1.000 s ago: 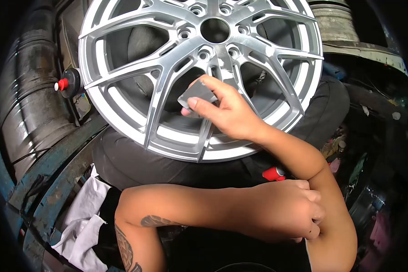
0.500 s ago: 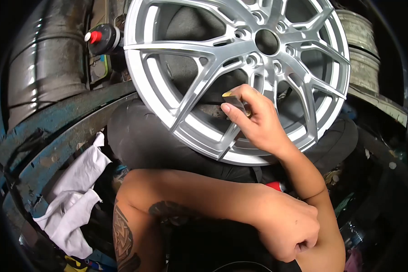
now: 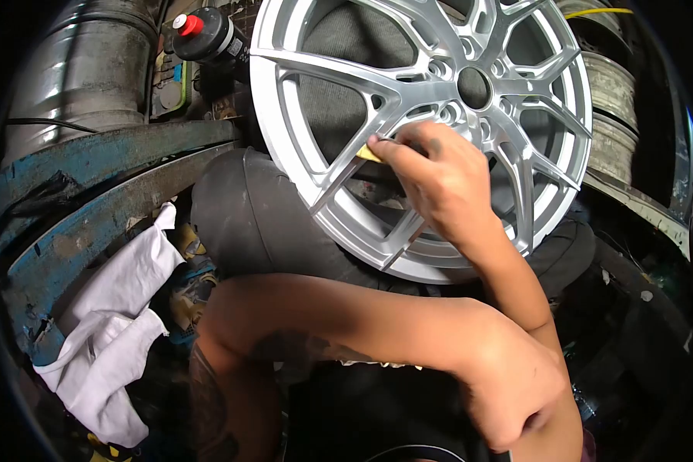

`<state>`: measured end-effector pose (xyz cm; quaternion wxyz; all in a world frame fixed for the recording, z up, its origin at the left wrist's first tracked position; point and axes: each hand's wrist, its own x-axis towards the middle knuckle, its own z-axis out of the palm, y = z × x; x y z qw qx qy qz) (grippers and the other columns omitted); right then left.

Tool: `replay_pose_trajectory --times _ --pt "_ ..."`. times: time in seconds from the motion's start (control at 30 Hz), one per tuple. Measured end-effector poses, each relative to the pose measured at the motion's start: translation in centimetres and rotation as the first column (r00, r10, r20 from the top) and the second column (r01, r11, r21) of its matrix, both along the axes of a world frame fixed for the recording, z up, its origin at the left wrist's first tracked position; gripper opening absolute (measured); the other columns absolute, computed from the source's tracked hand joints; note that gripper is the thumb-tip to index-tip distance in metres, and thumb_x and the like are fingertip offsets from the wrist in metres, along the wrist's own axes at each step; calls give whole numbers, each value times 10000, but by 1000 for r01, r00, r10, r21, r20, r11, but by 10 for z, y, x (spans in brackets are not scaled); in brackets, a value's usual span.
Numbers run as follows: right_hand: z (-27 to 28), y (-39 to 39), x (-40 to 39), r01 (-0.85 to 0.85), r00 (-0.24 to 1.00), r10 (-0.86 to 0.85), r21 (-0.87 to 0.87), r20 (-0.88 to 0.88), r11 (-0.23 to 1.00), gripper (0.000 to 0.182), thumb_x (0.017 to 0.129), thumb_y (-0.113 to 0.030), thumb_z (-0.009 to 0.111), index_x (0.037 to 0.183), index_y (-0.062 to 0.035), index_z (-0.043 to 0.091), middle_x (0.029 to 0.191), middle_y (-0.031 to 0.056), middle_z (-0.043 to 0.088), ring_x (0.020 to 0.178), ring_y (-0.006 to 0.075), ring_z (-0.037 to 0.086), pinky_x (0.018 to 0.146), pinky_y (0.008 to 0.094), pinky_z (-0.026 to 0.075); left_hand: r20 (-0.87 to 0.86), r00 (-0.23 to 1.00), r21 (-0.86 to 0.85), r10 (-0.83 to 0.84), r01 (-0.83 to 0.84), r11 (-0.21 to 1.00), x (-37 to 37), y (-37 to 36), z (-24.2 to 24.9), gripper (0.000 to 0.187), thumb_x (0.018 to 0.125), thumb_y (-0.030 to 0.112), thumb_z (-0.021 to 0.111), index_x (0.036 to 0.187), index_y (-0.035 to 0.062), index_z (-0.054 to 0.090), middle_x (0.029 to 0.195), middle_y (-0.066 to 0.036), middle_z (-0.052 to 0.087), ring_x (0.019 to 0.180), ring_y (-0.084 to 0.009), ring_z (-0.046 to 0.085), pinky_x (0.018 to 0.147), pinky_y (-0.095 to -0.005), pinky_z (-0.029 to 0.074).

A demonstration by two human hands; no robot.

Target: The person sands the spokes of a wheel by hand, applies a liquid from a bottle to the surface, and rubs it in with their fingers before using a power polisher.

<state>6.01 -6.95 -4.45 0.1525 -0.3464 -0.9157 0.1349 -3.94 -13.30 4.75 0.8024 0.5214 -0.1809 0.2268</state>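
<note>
"So, in the head view, where's the wheel [image 3: 441,96]?"

"Under and beyond the right hand [image 3: 443,173]. Dark cloth [image 3: 242,223] shows below its edge, left of that hand."

"And the hands?"

"The right pinches a yellow-edged pad [image 3: 368,154] between thumb and fingers, at or just over a spoke [image 3: 339,173]. The left hand [image 3: 516,393], nearer the body, is curled into a fist, overlapping the right arm [image 3: 512,269]; whether anything is inside, I can't tell."

"How would they handle?"

"I'd judge the wheel stiff and fairly heavy, smooth enough to slip, its bright finish easily scratched. Take it by the rim [image 3: 276,127], on either side of the right hand. The pad is probably light and a little flexible; hold it by its flat sides."

"Which way do they point?"

"The wheel's spoked face turns up toward the wearer, tilted. Being round, it has no long axis across that face; its axle line runs through the central hole [image 3: 474,87], beyond the right knuckles. The pad's yellow edge pokes out left of the right fingertips, but the hand hides too much to tell its long axis."
</note>
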Motion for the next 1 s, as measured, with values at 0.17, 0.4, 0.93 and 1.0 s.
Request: replay_pose_trajectory --times 0.17,0.4,0.93,1.0 --pt "17 4 -2 0 1000 -1 10 15 1000 281 792 -74 695 1047 -163 775 899 29 664 719 219 670 615 367 537 -62 990 -28 128 -130 991 -15 -1 -5 193 760 212 681 872 58 710 846 -127 697 836 -322 660 765 -445 522" --pt "13 1 -6 32 999 -31 -33 19 999 307 787 -68 738 1072 -177 763 924 50 675 655 263 671 566 387 527 -137 946 14 294 -295 956 -34 -5 -8 168 758 227 684 819 72 703 845 -115 694 863 -322 663 781 -466 516" --pt "58 -62 61 -7 940 -105 -327 -324 945 326 739 167 688 1009 -11 729 1223 166 617 963 239 621 833 323 511 187 481 392 857 -836 384 32 -48 26 169 754 261 691 696 103 688 841 -87 687 926 -322 669 817 -514 503" --pt "59 -70 70 59 982 -120 -374 -143 926 265 745 114 726 978 -14 721 1125 177 643 916 248 635 812 333 508 212 42 762 976 -633 -138 49 -59 -1 181 717 299 699 771 127 705 1094 -136 670 1094 -354 607 946 -606 446"
